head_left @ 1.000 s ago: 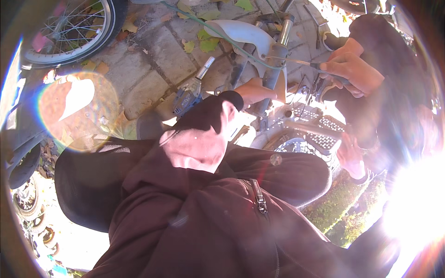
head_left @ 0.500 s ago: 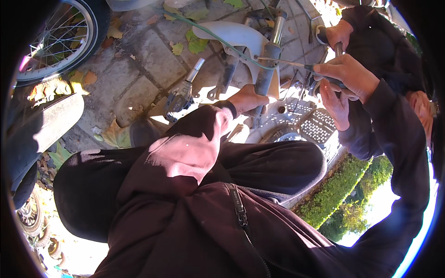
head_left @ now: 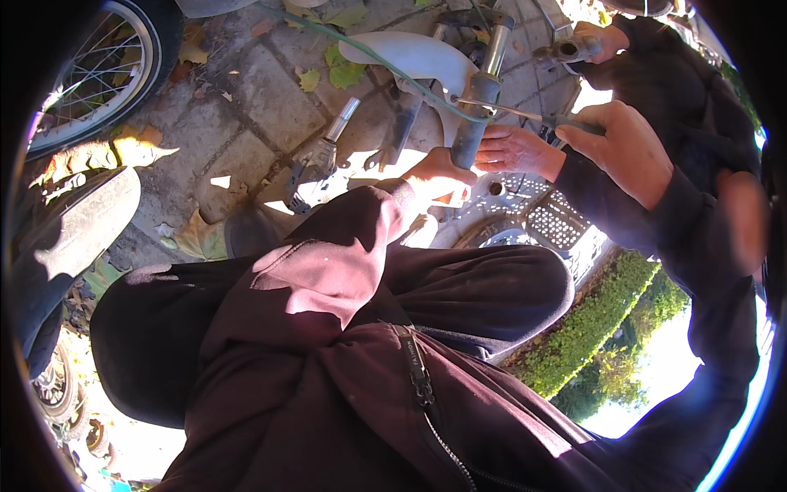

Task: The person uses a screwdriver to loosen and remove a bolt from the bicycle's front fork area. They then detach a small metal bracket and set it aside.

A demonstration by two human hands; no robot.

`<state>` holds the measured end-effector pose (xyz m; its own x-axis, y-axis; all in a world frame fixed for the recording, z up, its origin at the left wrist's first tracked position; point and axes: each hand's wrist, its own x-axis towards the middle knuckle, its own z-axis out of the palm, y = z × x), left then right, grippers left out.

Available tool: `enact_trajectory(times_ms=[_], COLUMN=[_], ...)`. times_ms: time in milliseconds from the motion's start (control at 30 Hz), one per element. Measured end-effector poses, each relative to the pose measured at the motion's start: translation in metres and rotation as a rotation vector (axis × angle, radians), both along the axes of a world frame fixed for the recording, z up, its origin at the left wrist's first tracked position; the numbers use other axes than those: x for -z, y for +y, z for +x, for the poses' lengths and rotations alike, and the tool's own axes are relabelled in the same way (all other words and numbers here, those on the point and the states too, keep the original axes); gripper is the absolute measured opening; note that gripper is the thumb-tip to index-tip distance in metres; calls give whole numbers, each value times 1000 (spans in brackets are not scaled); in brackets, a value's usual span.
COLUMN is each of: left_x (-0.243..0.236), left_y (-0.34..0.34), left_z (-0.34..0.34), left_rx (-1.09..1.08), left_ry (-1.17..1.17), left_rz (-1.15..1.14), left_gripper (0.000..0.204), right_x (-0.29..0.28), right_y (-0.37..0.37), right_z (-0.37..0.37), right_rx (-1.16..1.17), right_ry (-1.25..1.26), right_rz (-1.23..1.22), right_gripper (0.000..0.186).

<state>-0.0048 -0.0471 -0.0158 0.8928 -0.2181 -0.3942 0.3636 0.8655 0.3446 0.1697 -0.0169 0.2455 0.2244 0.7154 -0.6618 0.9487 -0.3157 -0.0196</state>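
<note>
A suspension fork with a chrome tube (head_left: 496, 51) and a dark lower leg (head_left: 467, 146) stands tilted in front of me, a pale mudguard (head_left: 414, 56) beside it. My left hand (head_left: 438, 175) is wrapped round the lower leg. In my right hand (head_left: 630, 152) is a screwdriver (head_left: 512, 110), its handle gripped and its tip at the upper end of the lower leg. Just below the shaft, another person's hand (head_left: 518, 151) reaches to the leg, fingers at its side. That person's other hand (head_left: 608, 41) holds a grey metal fitting (head_left: 566, 51).
A green cable (head_left: 369, 56) loops across the fork. On the paving lies another fork piece (head_left: 316, 168) with a chrome tube. A spoked wheel (head_left: 135, 74) is at upper left, a perforated crate (head_left: 561, 221) right of the fork. Dry leaves (head_left: 201, 236) are scattered about.
The other person's nearer hand has moved left from beneath my right hand to the fork leg. Their farther hand has turned, showing the metal fitting. My hands keep their grips.
</note>
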Motion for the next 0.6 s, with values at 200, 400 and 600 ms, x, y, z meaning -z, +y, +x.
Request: enact_trajectory(times_ms=[200, 400, 600], left_x=[15, 20, -3], left_y=[-13, -10, 5], left_z=[-3, -4, -7], left_rx=[-4, 68, 102], left_ry=[-21, -25, 114], left_rz=[-82, 94, 614], left_gripper=[19, 23, 24], right_x=[-1, -1, -27], right_y=[-4, 19, -25], right_z=[-10, -9, -27], right_rx=[-135, -448, -427], right_ry=[-199, -300, -428], right_rz=[-47, -31, 78], right_gripper=[27, 28, 24])
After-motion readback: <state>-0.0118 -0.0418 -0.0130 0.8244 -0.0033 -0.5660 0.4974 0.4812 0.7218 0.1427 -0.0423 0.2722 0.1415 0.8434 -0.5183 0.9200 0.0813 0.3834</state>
